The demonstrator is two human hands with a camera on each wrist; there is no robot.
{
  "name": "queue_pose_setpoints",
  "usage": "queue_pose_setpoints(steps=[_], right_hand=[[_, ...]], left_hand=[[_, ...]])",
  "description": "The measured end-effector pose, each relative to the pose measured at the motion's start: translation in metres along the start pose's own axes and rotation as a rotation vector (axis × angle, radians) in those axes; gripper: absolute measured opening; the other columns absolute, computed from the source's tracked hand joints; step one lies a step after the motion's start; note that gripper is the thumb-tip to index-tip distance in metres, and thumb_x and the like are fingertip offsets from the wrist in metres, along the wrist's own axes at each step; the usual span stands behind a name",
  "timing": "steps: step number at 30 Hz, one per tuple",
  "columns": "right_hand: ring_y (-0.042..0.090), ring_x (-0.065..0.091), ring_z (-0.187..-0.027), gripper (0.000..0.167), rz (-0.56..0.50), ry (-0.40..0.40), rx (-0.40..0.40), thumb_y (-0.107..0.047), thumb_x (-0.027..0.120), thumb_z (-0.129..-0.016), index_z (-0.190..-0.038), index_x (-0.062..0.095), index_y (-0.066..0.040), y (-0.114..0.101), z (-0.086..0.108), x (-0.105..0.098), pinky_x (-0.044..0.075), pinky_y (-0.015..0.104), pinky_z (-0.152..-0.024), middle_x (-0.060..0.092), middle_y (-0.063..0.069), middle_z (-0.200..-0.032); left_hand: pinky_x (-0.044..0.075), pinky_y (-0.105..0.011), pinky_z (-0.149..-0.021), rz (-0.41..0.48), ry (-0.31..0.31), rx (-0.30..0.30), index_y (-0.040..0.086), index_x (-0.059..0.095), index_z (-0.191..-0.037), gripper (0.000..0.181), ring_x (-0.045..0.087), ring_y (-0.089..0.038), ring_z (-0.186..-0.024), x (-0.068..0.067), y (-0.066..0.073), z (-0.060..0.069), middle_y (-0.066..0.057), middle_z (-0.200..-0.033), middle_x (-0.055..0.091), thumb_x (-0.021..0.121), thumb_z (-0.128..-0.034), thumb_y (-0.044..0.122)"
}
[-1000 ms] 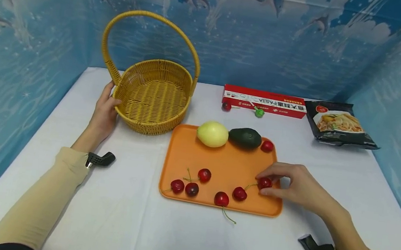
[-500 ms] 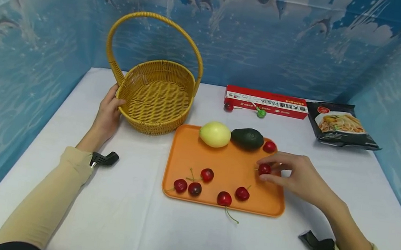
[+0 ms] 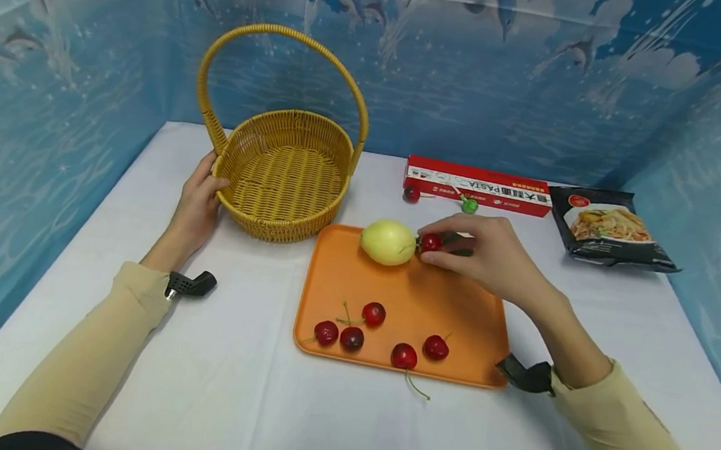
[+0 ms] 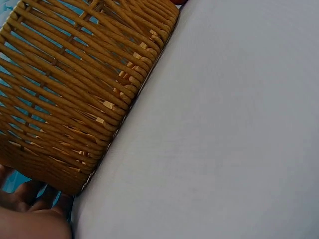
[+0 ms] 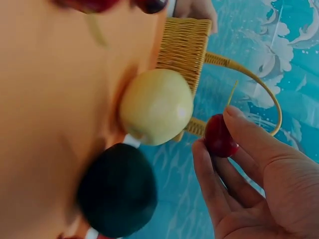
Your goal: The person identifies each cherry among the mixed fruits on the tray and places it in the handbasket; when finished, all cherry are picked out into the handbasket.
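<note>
In the head view my right hand (image 3: 489, 257) pinches a red cherry (image 3: 431, 243) between thumb and fingers, above the back of the orange tray (image 3: 361, 284). The right wrist view shows this cherry (image 5: 220, 136) with its stem pointing up. A pale yellow round fruit (image 3: 388, 242) sits just left of it. Behind my hand the dark avocado (image 5: 117, 190) is mostly hidden in the head view. My left hand (image 3: 196, 208) grips the left rim of the woven basket (image 3: 277, 227), thumb over the edge. Several cherries (image 3: 374, 314) lie along the tray's front.
A red pasta box (image 3: 477, 186) lies at the back, with a dark cherry (image 3: 411, 194) and a small green item (image 3: 469, 205) before it. At the back right is a black food packet (image 3: 611, 228). A blue dolphin-print cloth (image 3: 455, 81) walls the table (image 3: 198, 384).
My right hand has lifted the cherry from the tray's right side and carried it left and back, near the yellow fruit. My left hand stays on the basket.
</note>
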State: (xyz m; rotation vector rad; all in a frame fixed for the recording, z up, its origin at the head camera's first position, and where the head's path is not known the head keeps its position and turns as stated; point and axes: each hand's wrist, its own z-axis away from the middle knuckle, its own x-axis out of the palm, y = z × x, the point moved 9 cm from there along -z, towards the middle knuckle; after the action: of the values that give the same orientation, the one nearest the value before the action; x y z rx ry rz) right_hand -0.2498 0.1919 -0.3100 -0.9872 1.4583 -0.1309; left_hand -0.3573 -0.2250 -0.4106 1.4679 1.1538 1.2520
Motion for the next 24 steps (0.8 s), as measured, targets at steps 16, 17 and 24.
queue_pose_setpoints(steps=[16,17,24], right_hand=[[0.017,0.072,-0.105,0.032,-0.038,0.012,-0.094,-0.019,0.080,-0.094,-0.124,0.077,-0.008,-0.063,-0.108,0.045,0.064,0.034,-0.088,0.079,0.006,-0.113],[0.018,0.072,-0.106,0.033,-0.035,0.013,-0.101,-0.018,0.080,-0.094,-0.125,0.076,-0.007,-0.067,-0.112,0.048,0.064,0.033,-0.088,0.079,0.007,-0.114],[0.021,0.072,-0.111,0.037,-0.019,0.033,-0.050,-0.021,0.080,-0.095,-0.129,0.075,-0.007,-0.074,-0.131,0.062,0.063,0.032,-0.092,0.078,0.009,-0.119]], left_hand=[[0.022,-0.031,-0.131,0.008,-0.001,-0.010,0.022,0.031,-0.167,0.070,0.027,-0.020,-0.160,-0.003,-0.001,0.002,-0.004,-0.173,0.027,0.044,-0.0999,0.006],[0.022,-0.032,-0.132,0.015,-0.002,-0.012,0.022,0.031,-0.167,0.070,0.027,-0.020,-0.160,-0.003,-0.002,0.002,-0.004,-0.173,0.027,0.044,-0.1000,0.006],[0.021,-0.034,-0.132,0.028,-0.011,-0.006,0.022,0.032,-0.167,0.070,0.027,-0.020,-0.159,0.000,-0.001,-0.001,-0.005,-0.173,0.027,0.044,-0.0998,0.006]])
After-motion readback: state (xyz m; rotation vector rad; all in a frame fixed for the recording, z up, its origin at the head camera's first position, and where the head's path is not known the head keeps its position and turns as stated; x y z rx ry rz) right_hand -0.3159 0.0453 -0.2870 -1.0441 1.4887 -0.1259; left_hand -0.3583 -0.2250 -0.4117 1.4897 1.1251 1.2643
